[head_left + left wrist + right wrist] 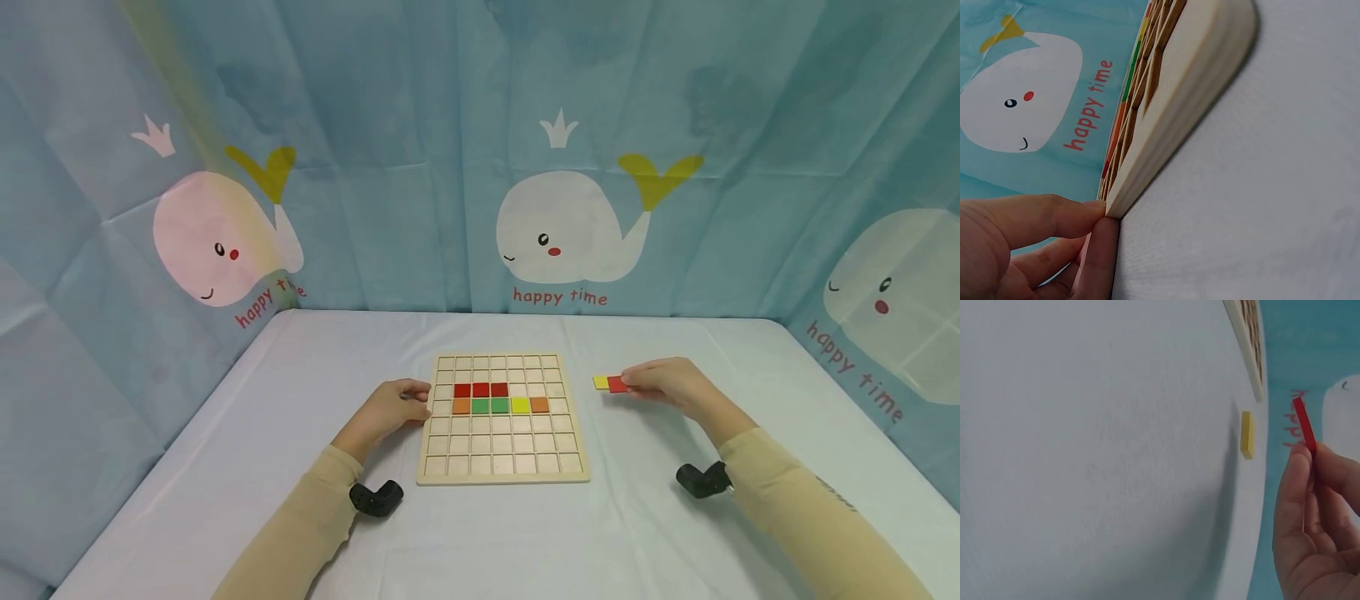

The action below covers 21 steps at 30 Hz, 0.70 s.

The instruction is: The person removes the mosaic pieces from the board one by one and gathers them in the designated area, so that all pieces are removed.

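A square wooden grid board (502,467) lies on the table, with three dark red tiles (481,390) in one row. Below them runs a row of orange, green and yellow tiles (520,406). At the board's left edge, my left hand (386,411) pinches the rim between thumb and finger, as the left wrist view shows. Right of the board, my right hand (667,383) holds a thin red tile (1305,425) between thumb and fingers, raised above the table. A yellow tile (1247,434) lies on the cloth by that hand, apart from the board.
White cloth covers the table (480,542). A light blue curtain (405,233) printed with whales stands behind it and along both sides. A black device sits at each wrist, the left one (377,498) near the board's lower left corner.
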{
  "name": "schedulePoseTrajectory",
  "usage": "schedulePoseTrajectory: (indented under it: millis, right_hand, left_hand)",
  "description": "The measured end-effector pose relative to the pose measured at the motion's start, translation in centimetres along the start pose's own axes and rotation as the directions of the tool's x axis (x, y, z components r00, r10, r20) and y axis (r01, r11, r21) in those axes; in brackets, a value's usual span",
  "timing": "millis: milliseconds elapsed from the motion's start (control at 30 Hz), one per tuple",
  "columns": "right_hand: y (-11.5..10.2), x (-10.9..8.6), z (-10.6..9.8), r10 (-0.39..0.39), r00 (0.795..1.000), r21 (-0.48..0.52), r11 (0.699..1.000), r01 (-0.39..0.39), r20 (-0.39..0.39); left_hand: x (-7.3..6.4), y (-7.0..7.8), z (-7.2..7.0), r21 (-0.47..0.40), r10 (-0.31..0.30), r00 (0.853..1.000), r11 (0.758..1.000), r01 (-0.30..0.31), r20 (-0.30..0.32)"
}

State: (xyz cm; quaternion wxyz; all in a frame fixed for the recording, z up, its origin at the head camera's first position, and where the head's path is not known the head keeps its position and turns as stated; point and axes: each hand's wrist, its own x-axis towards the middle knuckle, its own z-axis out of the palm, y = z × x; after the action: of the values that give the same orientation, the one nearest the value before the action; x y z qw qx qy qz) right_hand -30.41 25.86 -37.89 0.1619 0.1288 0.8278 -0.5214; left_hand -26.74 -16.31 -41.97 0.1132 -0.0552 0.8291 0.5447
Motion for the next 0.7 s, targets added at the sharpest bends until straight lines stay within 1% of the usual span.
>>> schedulePoseTrajectory:
  millis: [167, 567, 700]
  right_hand:
    - [0.2, 0.1, -0.7, -0.027, 0.999, 0.02, 0.999, 0.026, 0.027]
    - [0.9, 1.4, -2.1, -0.032, 0.998, 0.094, 0.995, 0.027, 0.051]
    - [1.1, 1.9, -2.4, -0.034, 0.998, 0.101, 0.994, 0.029, 0.047]
  left_hand:
    - [-0.1, 0.1, 0.0, -0.003, 0.003, 1.0, 1.0, -0.003, -0.003]
    - [-0.1, 0.2, 0.0, 0.007, -0.002, 1.0, 1.0, 0.002, -0.003]
    - [-0.1, 0.2, 0.0, 0.003, 0.0, 1.0, 1.0, 0.0, -0.001]
